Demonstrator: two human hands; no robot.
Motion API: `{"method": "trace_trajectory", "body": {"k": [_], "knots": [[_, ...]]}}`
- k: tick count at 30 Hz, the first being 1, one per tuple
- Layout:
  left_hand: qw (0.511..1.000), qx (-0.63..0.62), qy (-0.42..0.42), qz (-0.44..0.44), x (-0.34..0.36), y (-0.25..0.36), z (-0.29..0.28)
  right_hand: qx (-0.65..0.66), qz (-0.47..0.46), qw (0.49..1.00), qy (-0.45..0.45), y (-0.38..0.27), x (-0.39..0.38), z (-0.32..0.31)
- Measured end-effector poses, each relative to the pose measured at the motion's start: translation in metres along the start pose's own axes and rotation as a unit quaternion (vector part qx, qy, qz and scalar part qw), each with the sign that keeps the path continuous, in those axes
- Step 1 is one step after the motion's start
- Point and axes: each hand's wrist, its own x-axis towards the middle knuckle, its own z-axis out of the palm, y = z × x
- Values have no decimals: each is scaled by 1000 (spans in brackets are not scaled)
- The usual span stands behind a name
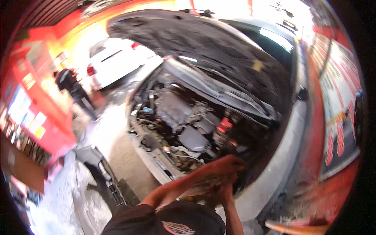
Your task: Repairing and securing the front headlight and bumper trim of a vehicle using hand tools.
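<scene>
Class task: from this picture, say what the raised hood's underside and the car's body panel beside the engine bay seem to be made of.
Hood underside: apparently a dark, matte liner, perhaps felt or fibre; it shows no shine. Body panel: likely painted sheet metal, silver and glossy, catching light. Blur leaves both uncertain.

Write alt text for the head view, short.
Both hands, left hand over right hand, reach into the near edge of a silver car's open engine bay under the raised hood. A white car and another person stand behind, blurred.
</scene>
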Motion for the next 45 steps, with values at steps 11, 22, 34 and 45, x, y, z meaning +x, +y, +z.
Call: {"method": "trace_trajectory", "body": {"k": [11,22,34,45], "knots": [[941,38,333,46,-47,-41,-23,-156,-28,971,180,-88,-27,-70],[959,-149,236,42,-108,-44,53,-112,-68,950,284,-76,60,-55],[956,-283,-80,0,-84,-71,105,-440,-177,879,-48,-136,24,-2],[948,-57,-312,7,-107,-179,8,-268,-273,924,15,-90,-13,-22]]}}
